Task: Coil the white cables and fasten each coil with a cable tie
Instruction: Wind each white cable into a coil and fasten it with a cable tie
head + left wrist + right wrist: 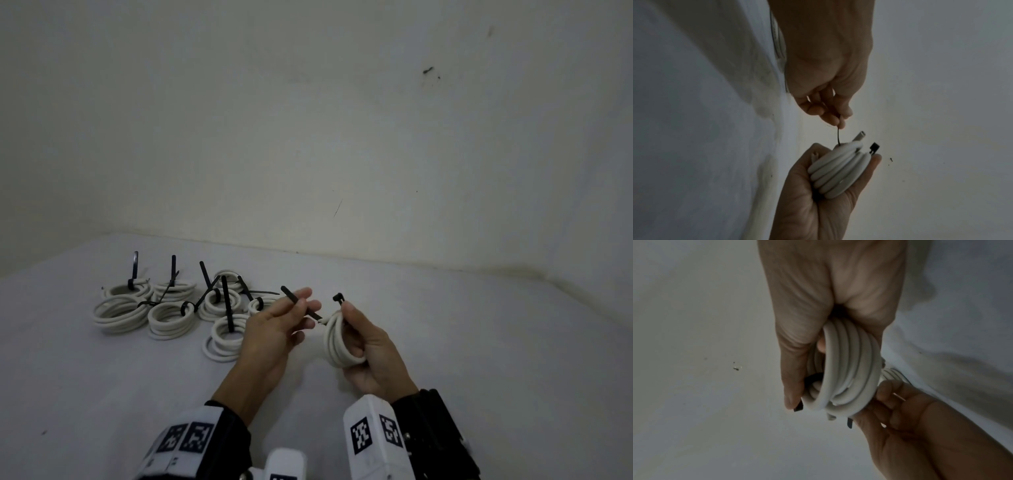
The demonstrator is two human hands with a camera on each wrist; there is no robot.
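White rubbery coil (337,342) gripped in right hand (371,356), thin black tie (303,305) seemingly pinched by left hand (270,335).

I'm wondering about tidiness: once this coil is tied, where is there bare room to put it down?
The table is bare right of the right hand and in front of the finished coils. The far left, by the wall, is crowded with them.

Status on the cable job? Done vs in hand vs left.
Done: a cluster of tied coils lies on the white surface, black tie tails sticking up.
In hand: the right hand grips one more coil; the left hand pinches the tail of a black cable tie threaded through it, its head by the right thumb.
Left: closing and cinching this tie. No loose cables in view.
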